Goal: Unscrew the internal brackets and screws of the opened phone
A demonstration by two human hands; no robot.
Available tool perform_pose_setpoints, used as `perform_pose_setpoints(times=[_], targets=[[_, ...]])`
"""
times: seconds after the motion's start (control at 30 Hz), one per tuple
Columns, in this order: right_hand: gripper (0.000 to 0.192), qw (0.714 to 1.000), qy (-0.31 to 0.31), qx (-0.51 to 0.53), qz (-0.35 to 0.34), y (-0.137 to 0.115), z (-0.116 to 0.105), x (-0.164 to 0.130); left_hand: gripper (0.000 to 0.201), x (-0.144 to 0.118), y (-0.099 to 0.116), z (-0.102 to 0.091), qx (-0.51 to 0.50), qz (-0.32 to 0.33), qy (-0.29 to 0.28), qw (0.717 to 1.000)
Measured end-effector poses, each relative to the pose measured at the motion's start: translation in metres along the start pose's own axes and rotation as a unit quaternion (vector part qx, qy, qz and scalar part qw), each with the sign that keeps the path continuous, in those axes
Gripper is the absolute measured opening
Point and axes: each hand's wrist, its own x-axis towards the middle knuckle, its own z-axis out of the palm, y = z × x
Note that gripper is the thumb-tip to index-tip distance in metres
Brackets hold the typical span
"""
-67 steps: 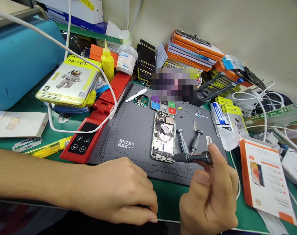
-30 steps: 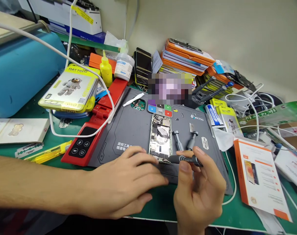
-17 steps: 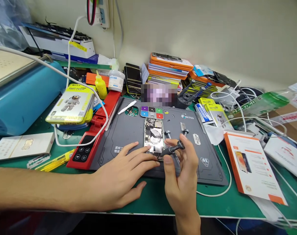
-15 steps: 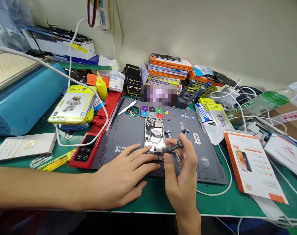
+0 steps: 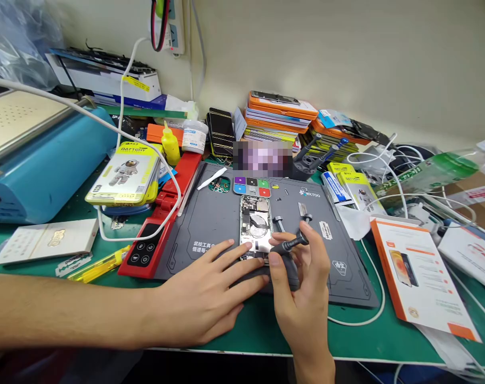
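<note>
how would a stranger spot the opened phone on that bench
On the green workbench, find the dark grey mat. Near its middle, this side of the coloured squares, lies the opened phone, its lower end partly under the left hand. Exposed circuitry sets it apart from the screwdrivers near it.

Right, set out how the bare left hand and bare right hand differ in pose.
The left hand is palm down, fingers extended at the lower end of an opened rectangular phone; the right hand is curled round a dark-grey cylindrical screwdriver. No tool shows in the left hand; the right hand holds one. Both are near the phone.
</note>
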Motion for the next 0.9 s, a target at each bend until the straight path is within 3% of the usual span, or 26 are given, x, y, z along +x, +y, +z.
perform_pose_setpoints(times=[0.27,0.47,0.67,0.9], targets=[[0.066,0.996,-0.001,0.071,0.058,-0.005,-0.003,-0.001,0.066,-0.003,0.004,-0.001,0.034,-0.055,0.015,0.998],[0.07,0.994,-0.011,0.093,0.056,-0.008,-0.003,-0.001,0.067,-0.002,0.001,-0.006,-0.009,-0.036,-0.027,0.999],[0.068,0.994,-0.005,0.094,0.057,-0.006,-0.003,-0.001,0.074,-0.005,-0.002,-0.011,-0.069,-0.029,-0.024,0.997],[0.065,0.992,-0.007,0.116,0.059,-0.007,-0.005,0.0,0.058,-0.005,-0.004,-0.011,-0.087,-0.022,0.004,0.996]])
